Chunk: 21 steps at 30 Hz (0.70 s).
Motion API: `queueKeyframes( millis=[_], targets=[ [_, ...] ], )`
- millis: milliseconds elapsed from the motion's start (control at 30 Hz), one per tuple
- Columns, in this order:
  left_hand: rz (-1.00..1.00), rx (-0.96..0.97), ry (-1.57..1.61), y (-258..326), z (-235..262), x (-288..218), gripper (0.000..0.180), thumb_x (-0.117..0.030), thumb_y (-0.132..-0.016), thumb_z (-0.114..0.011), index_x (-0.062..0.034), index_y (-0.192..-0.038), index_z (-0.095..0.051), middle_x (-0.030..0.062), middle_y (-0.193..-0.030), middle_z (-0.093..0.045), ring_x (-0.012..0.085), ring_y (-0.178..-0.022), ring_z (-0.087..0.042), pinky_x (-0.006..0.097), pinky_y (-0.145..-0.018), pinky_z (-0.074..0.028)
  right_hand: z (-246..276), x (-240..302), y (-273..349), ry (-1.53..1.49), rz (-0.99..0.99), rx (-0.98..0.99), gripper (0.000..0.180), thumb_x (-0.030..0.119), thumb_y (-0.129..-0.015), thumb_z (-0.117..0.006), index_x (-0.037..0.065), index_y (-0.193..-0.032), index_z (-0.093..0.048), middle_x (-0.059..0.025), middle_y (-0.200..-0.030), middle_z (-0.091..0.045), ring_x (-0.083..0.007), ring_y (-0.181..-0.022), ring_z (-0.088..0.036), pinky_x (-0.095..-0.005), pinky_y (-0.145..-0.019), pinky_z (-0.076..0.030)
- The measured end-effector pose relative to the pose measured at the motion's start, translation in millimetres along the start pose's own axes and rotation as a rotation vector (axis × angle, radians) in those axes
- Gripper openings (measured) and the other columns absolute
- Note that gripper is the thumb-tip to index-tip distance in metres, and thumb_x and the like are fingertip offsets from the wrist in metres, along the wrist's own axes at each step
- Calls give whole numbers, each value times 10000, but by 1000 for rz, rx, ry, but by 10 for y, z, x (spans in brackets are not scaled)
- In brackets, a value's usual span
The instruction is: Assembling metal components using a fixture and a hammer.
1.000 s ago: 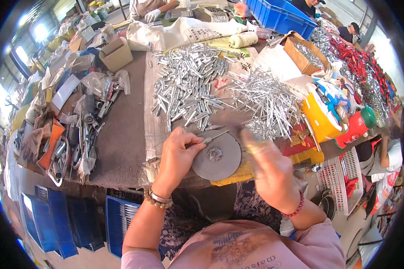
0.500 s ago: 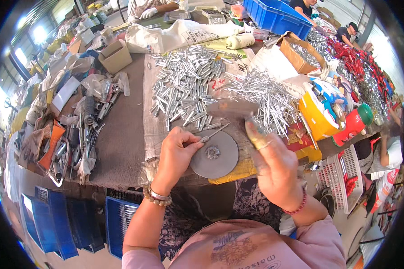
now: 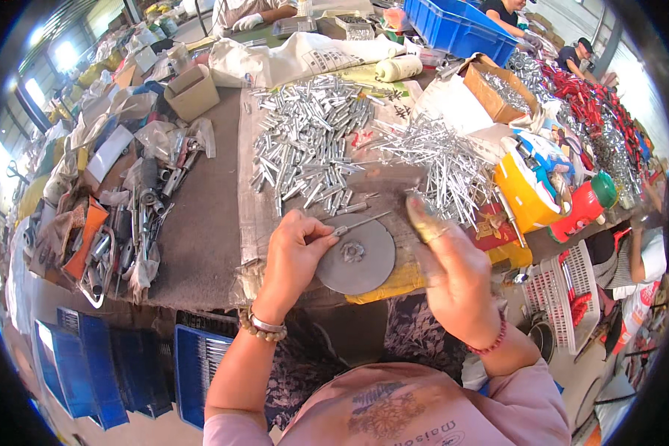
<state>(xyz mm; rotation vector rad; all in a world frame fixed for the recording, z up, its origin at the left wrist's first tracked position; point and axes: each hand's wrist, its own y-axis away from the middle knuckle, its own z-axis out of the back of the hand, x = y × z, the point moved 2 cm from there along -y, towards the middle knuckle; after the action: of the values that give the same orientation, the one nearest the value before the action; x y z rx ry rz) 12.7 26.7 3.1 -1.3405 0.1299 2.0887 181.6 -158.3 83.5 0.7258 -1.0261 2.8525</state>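
Two hands at a round metal disc on a cluttered desk

The left hand (image 3: 293,253) is curled shut at the left rim of the grey metal disc (image 3: 357,256), pinching a thin metal pin (image 3: 360,223) whose shaft slants up and to the right over the disc's upper edge. The disc lies flat at the near edge of the desk (image 3: 201,245), partly over a yellow pad (image 3: 390,286). The right hand (image 3: 453,279) is raised just right of the disc, blurred, with its fingers stretched upward and a flat grey piece (image 3: 386,178) at the fingertips; whether it grips that piece cannot be told. Behind the disc lie a heap of short silver tubes (image 3: 308,145) and, to its right, a pile of thin pins (image 3: 442,160). A yellow box (image 3: 524,189) and a red container (image 3: 583,208) stand further right.
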Motion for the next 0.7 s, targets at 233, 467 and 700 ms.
queueKeyframes(
  millis=[233,467,700],
  targets=[
    [-63,-11,-3,10,-7,28,156,-28,-832,-884,-12,-962,-798,95,-902,-634,255,-814,-657,379,-739,-520,-129,-63,8,143,-83,330,685,8,-964,-643,294,-1586,-604,-125,-830,-616,-393,-669,-695,-494,-600,-590],
    [-1,-2,-7,16,16,-8,156,-17,-827,-904,-6,-949,-807,72,-895,-651,207,-842,-660,334,-759,-521,153,88,-155,-50,-5,-38,676,-23,-948,-649,271,-1556,-632,-146,-883,-654,-380,-692,-698,-497,-601,-567],
    [39,27,-27,48,0,-5,143,-21,-841,-901,-9,-947,-806,59,-897,-656,178,-828,-658,321,-751,-529,-137,-211,57,-68,-141,264,618,15,-1012,-646,253,-1581,-602,-211,-947,-702,-463,-776,-706,-518,-678,-598]
  ],
)
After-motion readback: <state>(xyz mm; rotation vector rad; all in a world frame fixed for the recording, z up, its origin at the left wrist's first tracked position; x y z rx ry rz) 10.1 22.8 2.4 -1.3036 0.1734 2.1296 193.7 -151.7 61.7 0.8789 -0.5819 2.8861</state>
